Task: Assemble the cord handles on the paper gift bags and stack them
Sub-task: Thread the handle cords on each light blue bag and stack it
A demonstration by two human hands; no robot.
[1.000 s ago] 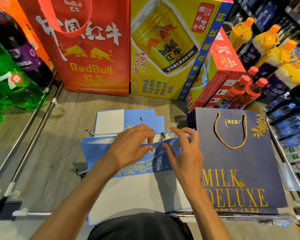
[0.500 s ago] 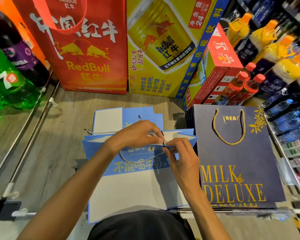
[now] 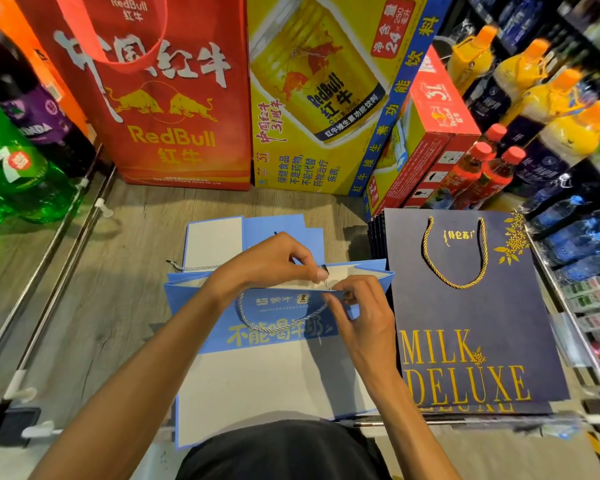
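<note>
pinching the cord [image 3: 281,325] end, left hand [image 3: 267,268] meets right hand [image 3: 361,313], gripping the top edge of the blue bag [image 3: 194,306] lying flat beside navy bags [image 3: 465,306]; probably best to steady the paper, feed gently.

Both bare forearms reach in from the near edge. The left forearm [image 3: 146,368] runs diagonally from the near left, and the right forearm [image 3: 395,393] rises from the near right. The hands meet in the middle, fingertips almost touching. The left hand [image 3: 267,265] lies palm down with its wrist bent, thumb and forefinger pinching the white cord [image 3: 278,323], the other fingers curled under. The right hand [image 3: 364,313] shows its back, thumb and forefinger pinching the top rim of the blue paper gift bag [image 3: 201,306] just below the left fingertips, the remaining fingers loosely curled.
</note>
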